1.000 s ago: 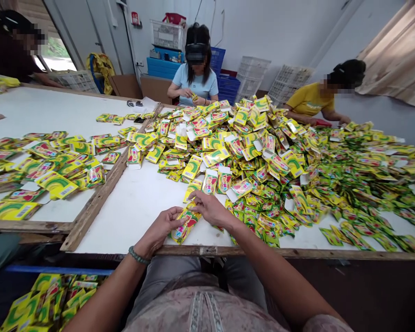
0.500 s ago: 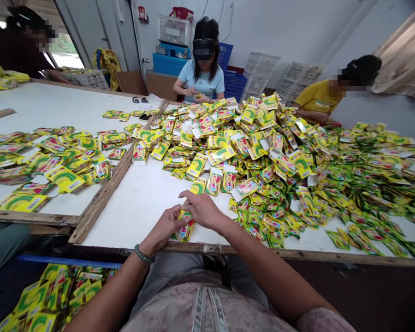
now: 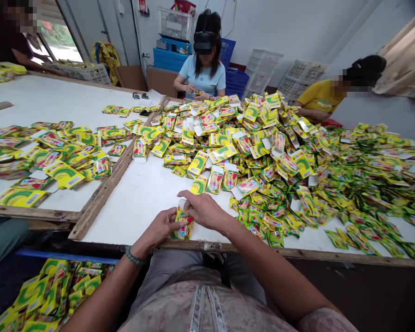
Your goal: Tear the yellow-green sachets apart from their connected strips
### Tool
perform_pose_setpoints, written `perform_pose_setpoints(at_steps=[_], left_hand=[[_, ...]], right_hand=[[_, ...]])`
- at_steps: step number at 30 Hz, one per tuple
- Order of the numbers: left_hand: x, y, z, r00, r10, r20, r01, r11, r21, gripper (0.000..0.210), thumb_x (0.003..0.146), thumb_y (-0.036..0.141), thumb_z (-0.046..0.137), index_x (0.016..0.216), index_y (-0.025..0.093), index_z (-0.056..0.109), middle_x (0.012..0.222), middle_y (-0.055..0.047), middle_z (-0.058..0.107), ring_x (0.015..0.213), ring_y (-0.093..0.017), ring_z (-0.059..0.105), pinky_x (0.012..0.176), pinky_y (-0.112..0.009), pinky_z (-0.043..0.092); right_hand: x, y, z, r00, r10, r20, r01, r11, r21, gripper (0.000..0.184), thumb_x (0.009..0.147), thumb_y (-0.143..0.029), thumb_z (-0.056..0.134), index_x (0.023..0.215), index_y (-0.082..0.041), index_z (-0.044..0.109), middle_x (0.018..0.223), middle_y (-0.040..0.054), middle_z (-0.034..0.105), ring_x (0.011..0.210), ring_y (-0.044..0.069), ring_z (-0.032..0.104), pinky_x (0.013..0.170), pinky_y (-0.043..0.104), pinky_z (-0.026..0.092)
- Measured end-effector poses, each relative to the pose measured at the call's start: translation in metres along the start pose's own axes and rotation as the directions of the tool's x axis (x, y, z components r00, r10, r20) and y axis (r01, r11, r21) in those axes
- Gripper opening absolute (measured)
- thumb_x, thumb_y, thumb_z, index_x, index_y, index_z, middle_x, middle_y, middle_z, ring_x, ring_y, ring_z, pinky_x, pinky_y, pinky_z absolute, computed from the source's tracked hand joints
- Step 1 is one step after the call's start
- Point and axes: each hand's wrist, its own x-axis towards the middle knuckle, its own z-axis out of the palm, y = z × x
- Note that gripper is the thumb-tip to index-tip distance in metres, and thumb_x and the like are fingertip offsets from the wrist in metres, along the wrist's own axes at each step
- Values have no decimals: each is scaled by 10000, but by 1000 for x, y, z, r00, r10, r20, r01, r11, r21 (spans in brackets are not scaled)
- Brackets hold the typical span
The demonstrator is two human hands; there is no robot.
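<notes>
At the table's front edge, a small yellow carton (image 3: 184,229) with red and green print stands between my hands, its white top flap raised. My left hand (image 3: 164,227) grips the carton from the left side, thumb across its front. From the right, my right hand (image 3: 204,210) bends over the carton's top, fingers curled at the flap; its fingertips are partly hidden. Just beyond, several similar cartons (image 3: 214,180) with white flaps lie on the white tabletop. Small green-yellow sachets (image 3: 259,216) lie to the right of my right hand.
A large heap of cartons (image 3: 224,138) covers the middle, with many sachets (image 3: 363,184) at right. A wooden strip (image 3: 107,189) divides off more cartons (image 3: 65,175) at left. Below left is a blue crate (image 3: 65,256) of cartons. Co-workers (image 3: 202,74) sit around the table.
My left hand has shifted slightly left and down the carton, and its fingers have drawn away from the top. The carton's white flap now shows. My right hand stays nearly in place.
</notes>
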Motion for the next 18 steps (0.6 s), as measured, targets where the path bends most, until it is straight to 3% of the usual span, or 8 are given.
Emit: perform_pose_setpoints(at_steps=[5, 9, 12, 15, 18], left_hand=[[-2, 2, -1, 998, 41, 46, -43, 998, 49, 336, 659, 289, 736, 936, 150, 608, 875, -49, 668, 821, -192, 607, 765, -308, 462], [-1, 1, 1, 998, 64, 29, -67, 992, 105, 346, 657, 262, 728, 957, 155, 594, 884, -44, 666, 816, -186, 600, 781, -309, 454], [1, -3, 0, 998, 61, -32, -55, 985, 164, 352, 614, 258, 751, 908, 154, 588, 839, -34, 663, 770, -188, 598, 725, -297, 459], [5, -9, -2, 997, 49, -62, -35, 976, 216, 299, 604, 272, 752, 813, 148, 579, 762, -22, 649, 702, -178, 589, 642, -271, 448], [9, -16, 1, 996, 40, -80, -23, 978, 209, 299, 607, 294, 748, 797, 148, 568, 740, -16, 645, 674, -172, 589, 615, -263, 446]], right_hand=[[1, -11, 3, 991, 13, 134, 19, 972, -236, 454, 768, -239, 585, 1201, -191, 455, 791, 85, 665, 741, 225, 614, 624, 267, 379], [3, -11, 3, 977, -1, 214, 52, 971, -234, 560, 752, -233, 604, 1277, -176, 418, 781, 85, 661, 738, 223, 606, 625, 266, 369], [0, -4, 5, 992, 13, 122, 3, 991, -131, 635, 776, -194, 583, 1356, -201, 326, 771, 38, 653, 737, 181, 590, 665, 251, 364], [-5, 4, 9, 998, 53, 14, -51, 994, -99, 627, 787, -178, 587, 1358, -192, 329, 762, 24, 635, 769, 170, 569, 760, 273, 353], [-7, 6, 15, 995, 92, 29, -88, 989, -119, 629, 758, -202, 632, 1333, -177, 378, 783, 35, 624, 802, 188, 560, 816, 312, 342]])
